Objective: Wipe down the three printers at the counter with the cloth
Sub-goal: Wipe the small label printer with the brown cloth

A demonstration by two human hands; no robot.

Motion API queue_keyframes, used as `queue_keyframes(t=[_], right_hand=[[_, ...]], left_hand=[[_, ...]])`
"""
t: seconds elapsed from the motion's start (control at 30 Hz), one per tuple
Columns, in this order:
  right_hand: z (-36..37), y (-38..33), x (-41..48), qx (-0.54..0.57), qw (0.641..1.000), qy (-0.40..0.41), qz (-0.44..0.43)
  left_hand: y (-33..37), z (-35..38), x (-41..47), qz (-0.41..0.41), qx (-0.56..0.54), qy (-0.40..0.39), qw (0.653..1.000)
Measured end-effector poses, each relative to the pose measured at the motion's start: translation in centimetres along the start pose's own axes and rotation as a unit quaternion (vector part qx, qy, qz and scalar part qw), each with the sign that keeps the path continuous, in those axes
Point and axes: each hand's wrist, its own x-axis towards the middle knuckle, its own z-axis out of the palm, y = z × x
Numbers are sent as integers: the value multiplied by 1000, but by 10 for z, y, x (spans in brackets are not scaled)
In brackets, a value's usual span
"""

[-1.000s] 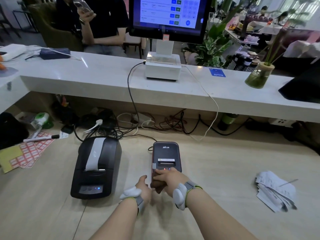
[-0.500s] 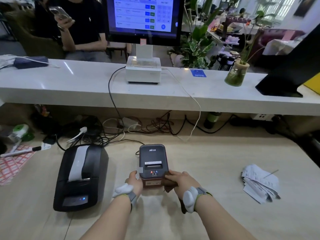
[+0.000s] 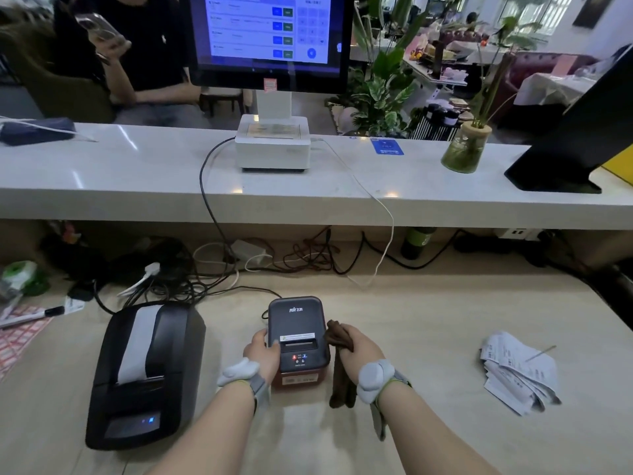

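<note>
A small dark label printer (image 3: 297, 323) with a red base stands on the wooden desk in front of me. My left hand (image 3: 263, 351) grips its left side. My right hand (image 3: 356, 344) holds a brown cloth (image 3: 339, 341) against the printer's right side, and the cloth's end hangs down to the desk. A larger black receipt printer (image 3: 147, 371) with a strip of white paper sits to the left. A white printer base (image 3: 273, 145) under the touchscreen stands on the raised white counter.
Tangled cables (image 3: 205, 269) lie behind the printers under the counter (image 3: 137, 180). A pile of receipts (image 3: 517, 371) lies at right. A marker (image 3: 34, 315) and sticker sheets are at left. A plant vase (image 3: 466, 149) and a black stand (image 3: 575, 138) sit on the counter; a person sits beyond.
My right hand has moved with the cloth from the printer's front to its right side. My left hand has slid up along the left side. The view has shifted right.
</note>
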Motion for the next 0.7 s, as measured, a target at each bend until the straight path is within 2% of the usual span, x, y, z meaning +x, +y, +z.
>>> queue_keyframes(t=[0.3,0.43,0.7], right_hand=[[23,1,26,127,991,-4,48],[29,2,37,170,984,0,60],[48,17,54,255,956,-39,136]], left_hand=[[8,6,31,21,-52,5,998],[4,6,41,63,-65,-14,996],[1,20,40,87,-47,40,994]])
